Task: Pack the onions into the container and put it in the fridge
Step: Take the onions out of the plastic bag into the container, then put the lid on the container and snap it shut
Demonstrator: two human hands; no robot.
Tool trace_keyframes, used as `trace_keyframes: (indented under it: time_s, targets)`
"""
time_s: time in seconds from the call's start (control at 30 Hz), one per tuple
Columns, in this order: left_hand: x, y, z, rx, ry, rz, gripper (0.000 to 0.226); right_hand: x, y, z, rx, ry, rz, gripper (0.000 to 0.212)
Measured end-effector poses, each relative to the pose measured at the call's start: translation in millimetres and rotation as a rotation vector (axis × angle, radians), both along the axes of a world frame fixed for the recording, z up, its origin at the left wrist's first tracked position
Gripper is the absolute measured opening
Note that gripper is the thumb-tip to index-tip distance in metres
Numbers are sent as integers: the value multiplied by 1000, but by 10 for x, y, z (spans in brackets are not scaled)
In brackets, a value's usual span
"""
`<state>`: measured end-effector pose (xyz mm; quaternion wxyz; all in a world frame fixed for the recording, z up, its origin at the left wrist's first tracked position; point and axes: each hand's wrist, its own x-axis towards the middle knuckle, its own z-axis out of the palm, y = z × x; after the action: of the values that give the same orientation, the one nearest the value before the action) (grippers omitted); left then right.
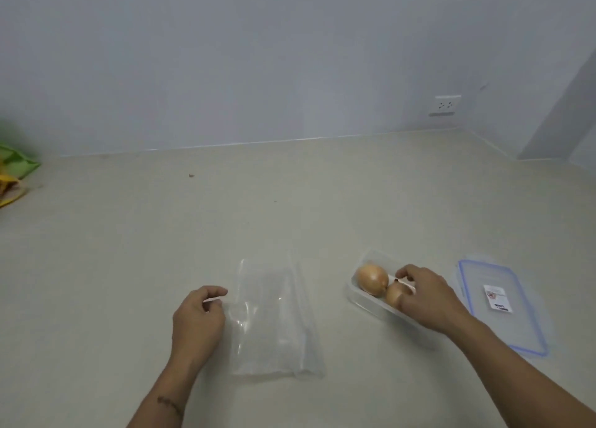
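Two round onions with dry yellow-brown skin lie in a shallow clear rectangular plastic container (356,293) on the pale beige desk (161,234). The right hand (429,298) reaches over the container, and its fingers (404,272) are curled round the smaller golden onion (395,293), thumb on its near side and forefinger on its far side. The larger golden onion (372,279) sits just left of those fingers, close beside the one they hold, its skin smooth and faintly striped.

Right of the fingers, past the wrist, a clear flat lid with a blue seal (516,324) lies on the desk beside the container. A white sticker (498,298) on it bears a reddish mark and a dark line of print, too blurred to read.

The left hand (196,314) rests well left of the container, its fingers narrowly curled at the left edge of a clear plastic bag (274,318) that lies flat just to their right. I cannot tell whether they pinch that edge.

Far beyond the fingers, a white wall socket (445,105) sits above the desk's back edge, and a green and yellow wrapper (16,166) lies at the far left
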<state>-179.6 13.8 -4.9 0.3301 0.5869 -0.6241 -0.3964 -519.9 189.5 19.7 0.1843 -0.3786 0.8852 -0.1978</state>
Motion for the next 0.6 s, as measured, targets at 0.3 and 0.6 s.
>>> trace_keyframes:
  time_s: [0.3, 0.6]
  targets:
    - [-378, 220, 729, -197, 52, 34, 30, -219, 386, 114, -199, -70, 94, 34]
    - [-2236, 1185, 793, -218, 123, -419, 28, -1359, 1065, 163, -113, 39, 103, 43]
